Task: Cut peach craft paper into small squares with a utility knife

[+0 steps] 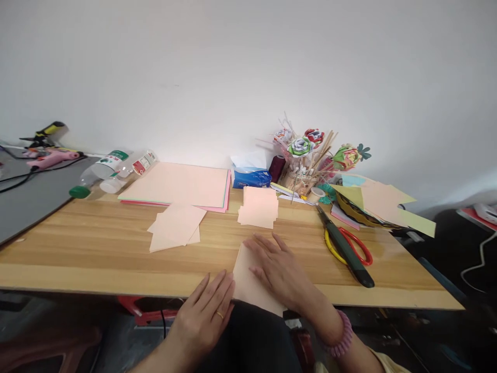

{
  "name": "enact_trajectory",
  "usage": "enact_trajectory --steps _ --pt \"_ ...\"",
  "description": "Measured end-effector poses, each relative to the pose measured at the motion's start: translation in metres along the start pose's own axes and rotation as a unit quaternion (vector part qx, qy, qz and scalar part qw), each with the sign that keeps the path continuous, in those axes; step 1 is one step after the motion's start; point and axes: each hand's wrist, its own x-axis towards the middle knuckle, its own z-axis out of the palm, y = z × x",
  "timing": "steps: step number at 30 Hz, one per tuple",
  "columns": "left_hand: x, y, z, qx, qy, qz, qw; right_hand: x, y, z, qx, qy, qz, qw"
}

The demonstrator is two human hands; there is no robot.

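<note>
wooden table [97,259]: one peach paper sheet [248,282] at lower centre edge, right hand [277,269] flat on it, left hand [207,311] open, fingertips touching; two loose peach stacks [259,207] behind; one scissors [345,247] right.

Both hands, left hand [207,311] and right hand [277,269], press flat on a peach paper sheet [248,282] at the table [97,248] edge.

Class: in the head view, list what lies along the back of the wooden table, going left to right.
Plastic bottles → pink paper stack → blue tissue pack → dark thread spool → jar of paper flowers and sticks → loose coloured sheets.
</note>
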Motion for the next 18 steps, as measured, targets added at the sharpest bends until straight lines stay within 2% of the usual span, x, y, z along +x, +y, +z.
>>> enact_trajectory --steps 4,8,14,16,18 --pt "0.0 -0.002 0.0 -0.01 -0.001 -0.011 1.0 0.003 -0.005 -0.007 -0.009 0.009 -0.019 1.0" --pt "0.007 -0.006 -0.007 -0.017 -0.031 -0.007 0.999 -0.017 -0.011 -0.007 0.006 0.012 -0.072 0.997" --pt "0.02 -0.013 -0.011 -0.002 -0.163 -0.016 0.986 -0.059 -0.007 0.007 0.027 -0.043 -0.07 0.996" --pt "0.021 -0.017 -0.008 -0.017 -0.162 0.007 0.987 -0.064 -0.006 0.009 0.024 -0.038 -0.076 0.996" --pt "0.019 -0.019 -0.005 -0.049 -0.134 0.016 0.99 -0.064 -0.005 0.01 0.033 -0.016 -0.077 0.996"
